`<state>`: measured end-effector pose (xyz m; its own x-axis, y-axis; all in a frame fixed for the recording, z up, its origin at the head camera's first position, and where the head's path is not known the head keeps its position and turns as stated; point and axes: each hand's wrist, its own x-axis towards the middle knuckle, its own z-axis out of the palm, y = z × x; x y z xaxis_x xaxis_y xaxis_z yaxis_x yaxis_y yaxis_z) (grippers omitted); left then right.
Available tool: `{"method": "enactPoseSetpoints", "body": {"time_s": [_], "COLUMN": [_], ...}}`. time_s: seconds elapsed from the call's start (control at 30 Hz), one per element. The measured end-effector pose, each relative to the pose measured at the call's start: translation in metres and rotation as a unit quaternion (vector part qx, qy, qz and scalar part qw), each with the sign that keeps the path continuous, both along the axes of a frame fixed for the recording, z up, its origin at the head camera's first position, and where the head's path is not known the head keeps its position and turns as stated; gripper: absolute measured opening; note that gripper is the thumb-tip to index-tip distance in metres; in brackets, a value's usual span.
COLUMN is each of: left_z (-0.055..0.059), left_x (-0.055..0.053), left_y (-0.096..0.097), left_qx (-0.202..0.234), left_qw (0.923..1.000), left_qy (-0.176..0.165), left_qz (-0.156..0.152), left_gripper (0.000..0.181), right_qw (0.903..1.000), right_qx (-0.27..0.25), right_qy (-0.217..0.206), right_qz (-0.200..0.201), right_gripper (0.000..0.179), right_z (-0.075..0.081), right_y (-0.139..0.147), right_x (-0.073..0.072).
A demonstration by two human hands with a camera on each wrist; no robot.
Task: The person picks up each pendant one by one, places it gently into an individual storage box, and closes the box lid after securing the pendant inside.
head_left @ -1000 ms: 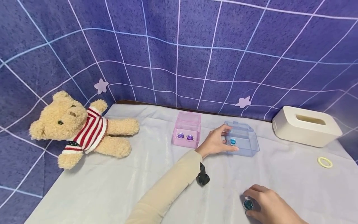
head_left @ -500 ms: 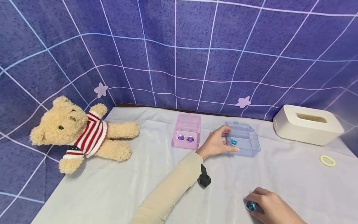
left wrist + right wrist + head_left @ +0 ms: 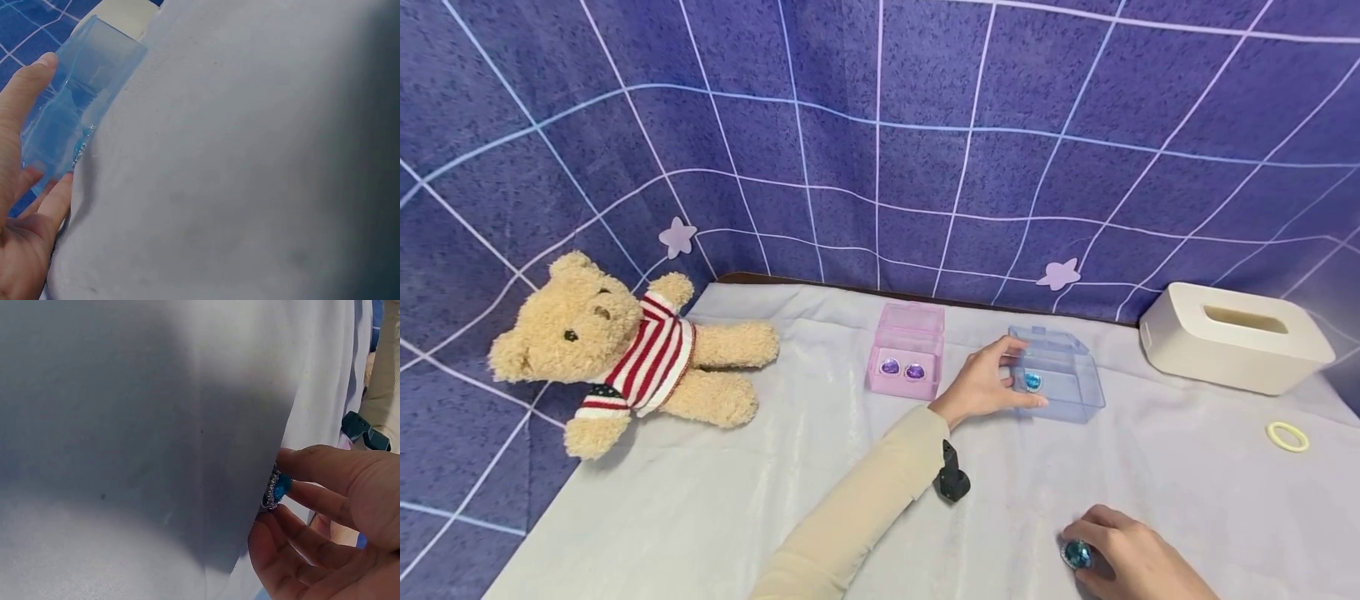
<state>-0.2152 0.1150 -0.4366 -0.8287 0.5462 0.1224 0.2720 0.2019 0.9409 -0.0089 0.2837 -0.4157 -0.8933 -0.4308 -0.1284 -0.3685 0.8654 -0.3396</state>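
Note:
In the head view my left hand (image 3: 981,385) holds a clear blue plastic box (image 3: 1071,392) by its left side, thumb at the front wall and fingers behind. The box lies with its lid raised at the back, and one blue gem with a sparkling rim (image 3: 1033,382) sits inside at the left. Near the front edge of the view, my right hand (image 3: 1135,557) pinches a second blue gem (image 3: 1077,553) at the white cloth. The right wrist view shows this gem (image 3: 282,485) edge-on between thumb and fingers, with its silver rim.
Left of the blue box stands an open pink box (image 3: 903,386) with two purple gems (image 3: 914,372). A teddy bear (image 3: 647,350) lies at the far left. At the right are a cream tissue box (image 3: 1232,342) and a pale yellow ring (image 3: 1287,437). A purple curtain (image 3: 820,150) hangs behind.
My right fingers have drawn closer round the blue gem, which looks slightly tilted now. My left hand keeps its hold on the blue box. The head view has shifted a little.

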Motion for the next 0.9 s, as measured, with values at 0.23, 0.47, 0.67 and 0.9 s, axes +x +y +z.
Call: {"method": "enactPoseSetpoints", "body": {"time_s": [0.23,0.47,0.67,0.9], "left_z": [0.000,0.000,0.000,-0.001], "left_x": [0.001,0.000,0.000,-0.001], "left_y": [-0.001,-0.001,-0.001,0.000], "left_qx": [0.012,0.013,0.014,0.014], "left_qw": [0.9999,0.9999,0.9999,0.9998], "left_qy": [-0.005,-0.003,0.000,0.016], "left_qz": [-0.001,0.002,0.001,-0.003], "left_gripper": [0.081,0.081,0.081,0.080], "right_qw": [1.0000,0.9958,0.9608,0.9528], "right_qx": [-0.005,-0.046,-0.099,-0.119], "right_qy": [0.002,0.078,0.256,0.279], "right_qz": [-0.007,0.009,0.034,-0.011], "right_gripper": [0.021,0.023,0.040,0.039], "right_z": [-0.001,-0.001,0.014,0.051], "right_y": [-0.003,-0.002,0.000,0.005], "right_x": [-0.001,-0.001,-0.013,-0.040]}}
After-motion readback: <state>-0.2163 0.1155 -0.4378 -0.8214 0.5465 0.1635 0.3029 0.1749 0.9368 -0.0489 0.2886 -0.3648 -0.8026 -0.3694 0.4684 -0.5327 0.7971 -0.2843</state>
